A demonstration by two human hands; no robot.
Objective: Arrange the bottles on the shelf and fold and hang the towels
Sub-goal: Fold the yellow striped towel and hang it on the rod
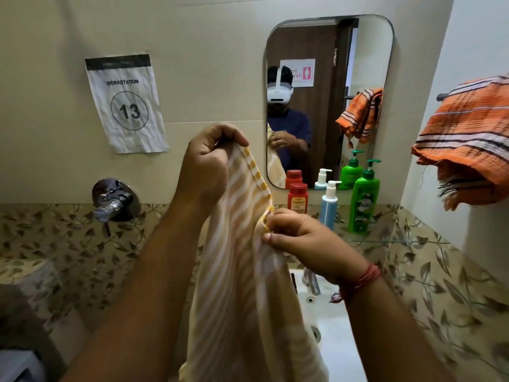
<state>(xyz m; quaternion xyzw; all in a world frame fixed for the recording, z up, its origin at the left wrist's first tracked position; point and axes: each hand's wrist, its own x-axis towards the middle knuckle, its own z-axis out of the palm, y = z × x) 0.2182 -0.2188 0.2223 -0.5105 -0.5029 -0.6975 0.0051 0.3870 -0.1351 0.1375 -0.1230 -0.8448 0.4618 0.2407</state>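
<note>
Person stands at the basin (333,340), both arms up w/ a yellow-and-white striped towel (237,271) held between them. Left hand (205,164) is higher, fingers curled tight round the towel's top corner, thumb on the far side of the cloth. Right hand (300,241) is lower and to the right, thumb and fingertips pinching the yellow-checked hem; a red thread band (360,279) sits on that wrist. Hem runs taut on a slant from one hand to the other; the rest of the towel hangs straight down over the front of the basin and out of view at the bottom.

Glass shelf (369,238) is fixed under the mirror (330,100), at the right-hand corner of the wall. On it, 3 bottles in a row: red bottle (297,198) at the shelf's left end, white-and-blue pump bottle (329,205) in the middle, green pump bottle (363,202) at the right end, all upright, near each other but not touching as far as I can tell.

Orange striped towel (462,150) is draped bunched over a rail (443,97) on the right wall, above the shelf.

Left wall: paper sign (126,106) reading WORKSTATION 13, chrome valve (115,201) below it. Basin tap (312,282) shows just under the right wrist.
</note>
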